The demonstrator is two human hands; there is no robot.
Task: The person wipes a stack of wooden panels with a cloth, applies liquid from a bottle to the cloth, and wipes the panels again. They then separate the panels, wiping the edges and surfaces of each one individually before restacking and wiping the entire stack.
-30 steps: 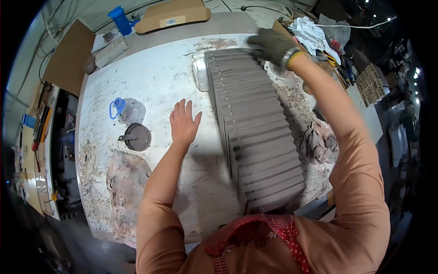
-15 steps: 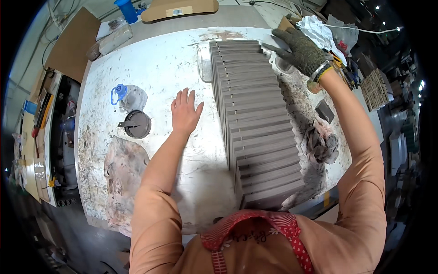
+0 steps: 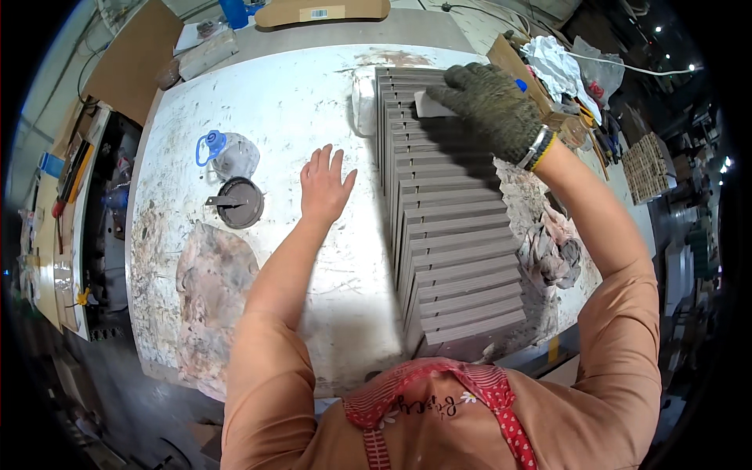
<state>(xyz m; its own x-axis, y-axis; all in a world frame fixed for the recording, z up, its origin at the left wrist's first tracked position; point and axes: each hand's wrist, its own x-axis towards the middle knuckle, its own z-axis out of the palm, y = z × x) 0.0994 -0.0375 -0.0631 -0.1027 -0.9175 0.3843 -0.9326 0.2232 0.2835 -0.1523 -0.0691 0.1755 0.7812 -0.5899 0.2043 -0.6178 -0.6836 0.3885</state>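
A long row of grey wood-grain strips or boards lies overlapping in steps on the white table. Over its far end, my right hand, in a dark knitted glove, grips a pale, straight-edged flat piece. Most of that piece is under the fingers, so its kind does not show. Bare and empty, my left hand rests on the tabletop left of the row, fingers spread. Farther left are a round tin of grey paste with a flat blade across it and a clear container with a blue handled cap.
A stained cloth lies at the table's left front. Right of the row are a crumpled rag and soiled paper. A cardboard box, white crumpled plastic and hand tools crowd the far right. A white wrapped block touches the row's far left.
My right hand has moved left and slightly nearer, from beside the row to above its far end, and a pale flat piece now shows in it. The left hand stays spread on the table.
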